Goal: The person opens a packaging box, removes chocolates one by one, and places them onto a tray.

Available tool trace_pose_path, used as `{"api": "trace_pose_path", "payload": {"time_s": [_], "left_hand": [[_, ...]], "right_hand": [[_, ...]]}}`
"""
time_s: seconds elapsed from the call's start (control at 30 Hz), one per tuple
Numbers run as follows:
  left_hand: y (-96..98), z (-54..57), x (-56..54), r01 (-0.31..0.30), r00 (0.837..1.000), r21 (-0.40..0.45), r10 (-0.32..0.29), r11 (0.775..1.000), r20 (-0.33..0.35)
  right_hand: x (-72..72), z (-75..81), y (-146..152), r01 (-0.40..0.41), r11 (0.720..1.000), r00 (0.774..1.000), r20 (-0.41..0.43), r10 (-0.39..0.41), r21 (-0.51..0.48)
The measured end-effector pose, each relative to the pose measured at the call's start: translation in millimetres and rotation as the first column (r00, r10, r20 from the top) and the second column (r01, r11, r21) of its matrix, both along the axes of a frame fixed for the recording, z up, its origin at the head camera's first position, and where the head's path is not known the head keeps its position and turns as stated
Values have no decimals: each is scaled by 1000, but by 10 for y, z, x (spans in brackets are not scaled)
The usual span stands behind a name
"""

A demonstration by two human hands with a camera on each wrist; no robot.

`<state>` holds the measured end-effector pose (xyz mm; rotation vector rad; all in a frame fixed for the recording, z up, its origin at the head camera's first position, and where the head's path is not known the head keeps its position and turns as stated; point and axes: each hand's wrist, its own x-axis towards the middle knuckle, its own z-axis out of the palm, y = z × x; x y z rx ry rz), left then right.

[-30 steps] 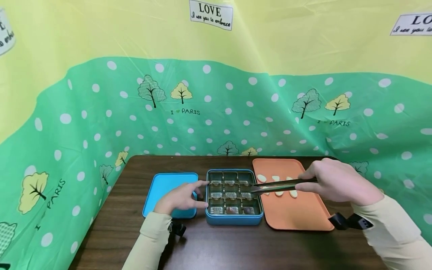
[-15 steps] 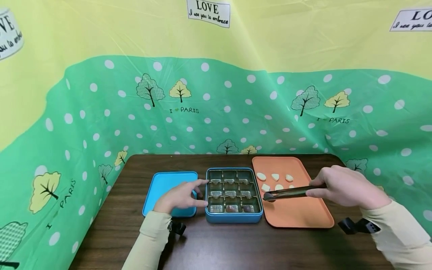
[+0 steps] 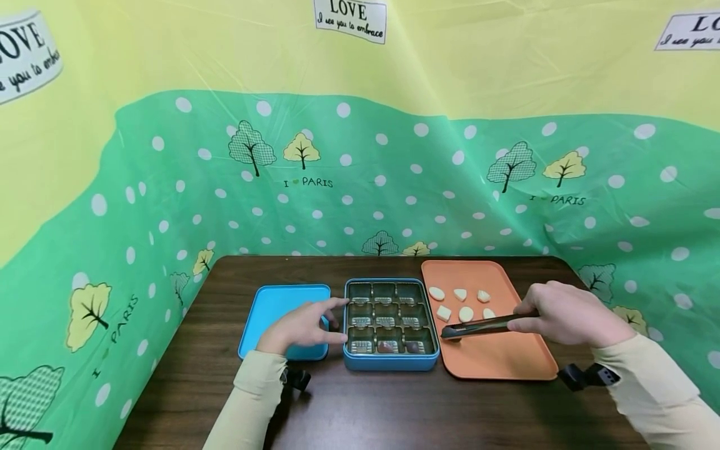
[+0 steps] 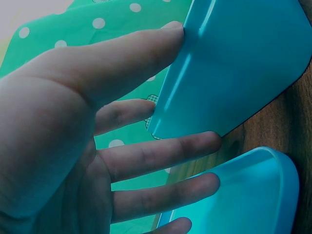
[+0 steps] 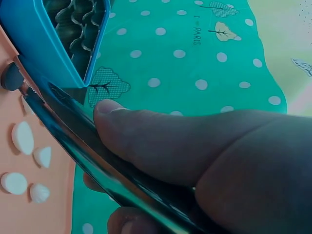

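Observation:
My right hand grips metal tongs, thumb on the upper arm. Their tips are low over the front left of the orange tray, and in the right wrist view a dark round piece lies right at them. Several white pieces of different shapes lie behind the tongs on the tray. My left hand has its fingers extended, with thumb and a finger against the left side of the blue box. Its clear insert has several compartments; dark reddish pieces show in the front row.
A bright blue lid lies left of the box, partly under my left hand. The tray stands close against the box's right side. A patterned cloth hangs behind the dark wooden table.
The tongs have moved from over the box's right edge to the tray's front left, uncovering the white pieces. My left hand has stayed at the box.

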<state>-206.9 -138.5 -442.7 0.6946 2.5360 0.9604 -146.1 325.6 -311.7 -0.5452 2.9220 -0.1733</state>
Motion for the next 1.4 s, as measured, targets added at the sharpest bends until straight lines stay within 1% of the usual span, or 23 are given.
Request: {"api": "trace_pose_path", "payload": {"time_s": [0.23,0.53,0.77,0.93,1.2,1.4], "left_hand": [[0,10,-4,3,1000,6,-3,1000,-3],[-8,17,-12,4,1000,-2,-4,1000,0],[-7,20,-13,4,1000,-5,-4,1000,-4],[-9,7,-18,5,1000,-9,-5,1000,-6],[-17,-13,-38,14,999,-20,-15,1000,-28],[-16,-20,-35,16,1000,-19,-16,1000,-22]], "right_hand": [[-21,-26,7,-7,1000,1000,0,7,10],[-31,-8,-5,6,1000,1000,-2,-6,2],[-23,98,2,20,1000,1000,1,-20,-12],[6,186,-29,23,999,999,-29,-24,-24],[64,352,-234,40,999,996,-77,-41,-22],[73,435,-414,-4,999,993,-114,-1,-43]]}}
